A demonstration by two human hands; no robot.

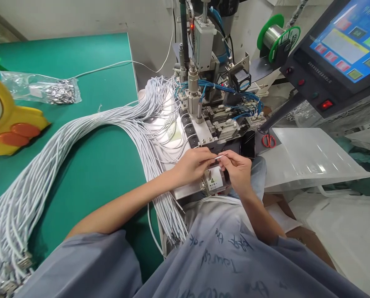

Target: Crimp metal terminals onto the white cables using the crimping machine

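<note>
My left hand [199, 163] and my right hand [237, 167] meet in front of a machine [209, 103] with metal cylinders and blue air tubes. Between their fingertips is a short stretch of white cable [218, 157], pinched from both sides. The cable's tip is partly hidden by my right fingers. To the left, a thick bundle of white cables [79, 126] curves over the table, with metal connectors [25, 261] at its near end. More white cables [163, 198] hang over the table's edge close to my left forearm.
A bag of small metal parts [60, 92] lies on the green table [110, 54] beside a yellow toy-shaped object [17, 120]. On the right are a wire spool [273, 36], a lit control screen [352, 41], red scissors [268, 141] and a white tray [312, 161].
</note>
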